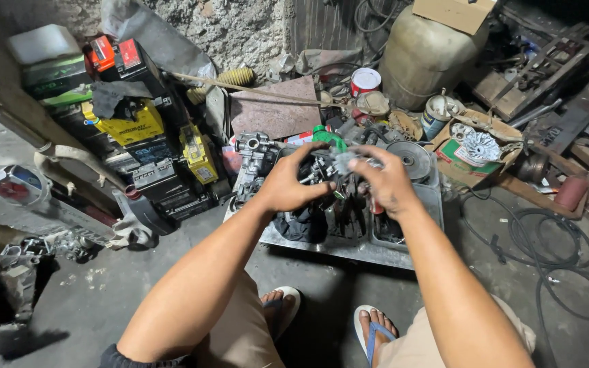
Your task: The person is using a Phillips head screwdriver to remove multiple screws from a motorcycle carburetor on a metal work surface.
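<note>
head view: both hands' fingers, left [286,185] and right [386,180], grip a greasy grey metal part [335,167].

Both bare forearms reach forward from the bottom edge and converge toward the middle of the view. The left hand [288,182] lies at about 10 o'clock from centre, back turned up, wrist bent slightly inward, fingers curled downward and closed in a grip. The right hand [384,180] sits just beside it at about 2 o'clock, knuckles up, fingers bent and pinched together. The fingertips of the two hands nearly meet.
</note>
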